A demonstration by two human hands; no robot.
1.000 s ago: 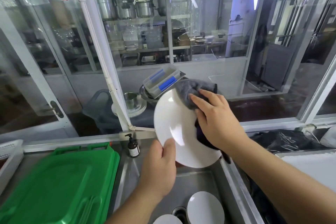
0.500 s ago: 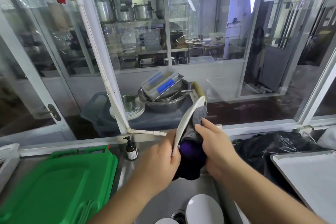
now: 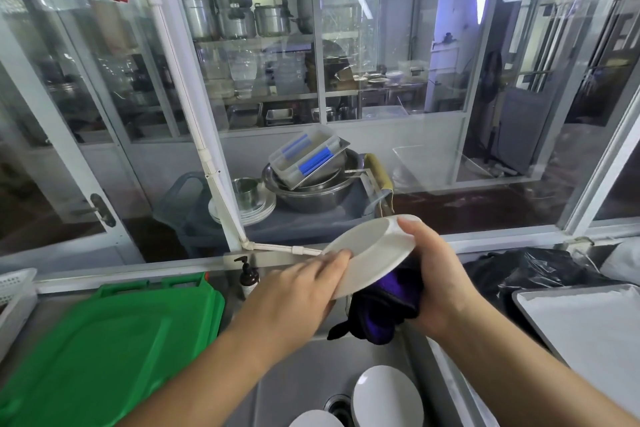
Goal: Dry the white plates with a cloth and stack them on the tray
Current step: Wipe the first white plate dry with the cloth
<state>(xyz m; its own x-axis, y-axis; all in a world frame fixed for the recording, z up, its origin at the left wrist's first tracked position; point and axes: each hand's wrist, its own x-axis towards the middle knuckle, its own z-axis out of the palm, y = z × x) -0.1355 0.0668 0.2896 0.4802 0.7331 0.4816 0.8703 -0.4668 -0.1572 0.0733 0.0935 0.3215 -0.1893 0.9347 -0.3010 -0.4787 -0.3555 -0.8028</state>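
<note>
A white plate [image 3: 370, 253] is held tilted above the steel sink [image 3: 304, 364], its underside turned up toward me. My left hand [image 3: 294, 295] holds its near left rim, fingers laid over the edge. My right hand [image 3: 434, 279] grips the far right rim together with a dark purple cloth [image 3: 377, 310] bunched under the plate. Two more white plates [image 3: 386, 395] lie in the sink basin near the drain. The grey tray [image 3: 588, 322] sits at the right edge of the counter.
A green plastic lid [image 3: 104, 350] covers the counter at left, with a white basket [image 3: 14, 295] beyond it. A small pump bottle [image 3: 248, 276] stands behind the sink. A black plastic bag [image 3: 533, 270] lies behind the tray. Glass windows rise right behind the counter.
The plate has been turned over from upright and edge-on to a tilted, underside-up pose. The cloth has shifted beneath it and my right hand now grips the far rim.
</note>
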